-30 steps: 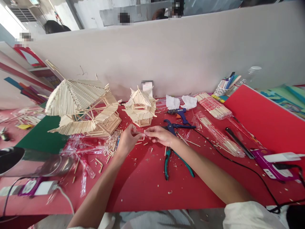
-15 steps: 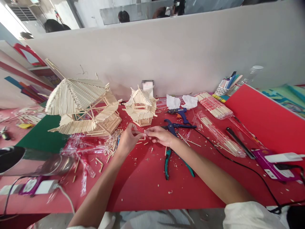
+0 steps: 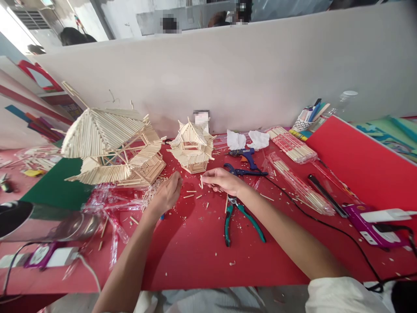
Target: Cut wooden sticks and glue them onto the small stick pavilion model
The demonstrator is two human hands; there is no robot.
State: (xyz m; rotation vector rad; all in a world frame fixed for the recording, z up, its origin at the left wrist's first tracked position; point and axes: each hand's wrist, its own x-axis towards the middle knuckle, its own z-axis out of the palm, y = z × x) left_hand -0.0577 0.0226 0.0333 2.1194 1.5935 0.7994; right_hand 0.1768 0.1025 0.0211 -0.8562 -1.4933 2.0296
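In the head view my right hand [image 3: 223, 181] pinches a short stick [image 3: 201, 182], nearly upright, on my side of the small house [image 3: 193, 152], while my left hand [image 3: 170, 191] curls leftward, its grip unclear.

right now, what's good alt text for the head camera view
A person's right hand pinches a short wooden stick above a red table, apart from the left hand. Behind stand a large stick pavilion and a small stick pavilion; green-handled pliers and a blue glue gun lie nearby.
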